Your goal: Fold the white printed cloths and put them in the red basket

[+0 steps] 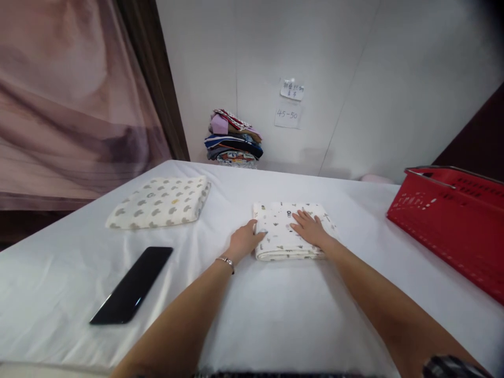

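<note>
A folded white cloth [275, 227] with small scattered prints lies on the white-covered table [283, 310] in front of me. My left hand [243, 242] is at its left edge, thumb over the top and fingers along the side, closed on that edge. On the wrist is a thin bracelet. My right hand [309, 228] lies flat on the upper right of the cloth, fingers spread. To the left rests another folded white cloth [163, 202] with grey mouse-head shapes, untouched by either hand.
A black phone-like slab [134, 286] lies at the left. The red plastic basket [452, 226] stands at the right. Beyond the far edge is a pile of folded fabrics [234, 139] by the wall. A pink curtain [71, 105] hangs at the left.
</note>
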Motion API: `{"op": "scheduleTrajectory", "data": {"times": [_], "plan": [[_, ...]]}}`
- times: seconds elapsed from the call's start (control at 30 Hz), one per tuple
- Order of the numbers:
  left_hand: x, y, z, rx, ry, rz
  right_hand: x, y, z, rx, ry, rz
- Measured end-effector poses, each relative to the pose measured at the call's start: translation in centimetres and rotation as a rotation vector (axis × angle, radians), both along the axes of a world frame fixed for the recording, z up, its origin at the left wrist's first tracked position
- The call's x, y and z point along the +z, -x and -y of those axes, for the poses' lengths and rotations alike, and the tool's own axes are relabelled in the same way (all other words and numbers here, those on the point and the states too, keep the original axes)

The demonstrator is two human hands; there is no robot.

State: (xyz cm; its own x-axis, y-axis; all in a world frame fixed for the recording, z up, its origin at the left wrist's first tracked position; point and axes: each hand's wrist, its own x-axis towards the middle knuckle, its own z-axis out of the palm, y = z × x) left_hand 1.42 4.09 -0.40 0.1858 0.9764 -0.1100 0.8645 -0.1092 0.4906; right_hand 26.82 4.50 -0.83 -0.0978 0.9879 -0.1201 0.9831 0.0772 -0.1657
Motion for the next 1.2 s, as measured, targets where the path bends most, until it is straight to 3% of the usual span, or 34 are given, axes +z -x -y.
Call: {"op": "scheduleTrajectory", "data": {"times": [0.17,0.3,0.43,0.57,0.7,0.83,0.97,1.2], "plan": [[0.2,0.0,-0.1,-0.009,0.015,0.001,1.2,-2.2,1.4,-0.05,-0.025,0.034],[0.2,0.1,-0.2,-0.01,0.032,0.015,-0.1,-4.7,2.7,-0.169,-0.077,0.079],[0.1,0.1,-0.3,-0.01,0.027,0.012,-1.4,-5.4,2.7,-0.161,-0.109,0.003],[0.1,0.1,0.0,0.013,-0.014,0.001,-1.4,-5.6,2.5,-0.172,-0.159,-0.185],[0.2,-0.1,0.6,0.039,-0.064,0.005,-0.9,-6.9,3.1,-0.392,-0.224,-0.486],[0.1,-0.4,0.9,0.05,-0.081,0.02,-0.6,-9.0,4.5,-0.567,-0.131,-0.592],[0.2,-0.6,1.0,0.068,-0.013,0.074,-0.6,-10.3,5.3,-0.598,-0.064,-0.592],[1.2,-0.6,1.6,0.08,0.028,0.097,0.8,-9.5,5.7,-0.746,0.101,-0.791]]}}
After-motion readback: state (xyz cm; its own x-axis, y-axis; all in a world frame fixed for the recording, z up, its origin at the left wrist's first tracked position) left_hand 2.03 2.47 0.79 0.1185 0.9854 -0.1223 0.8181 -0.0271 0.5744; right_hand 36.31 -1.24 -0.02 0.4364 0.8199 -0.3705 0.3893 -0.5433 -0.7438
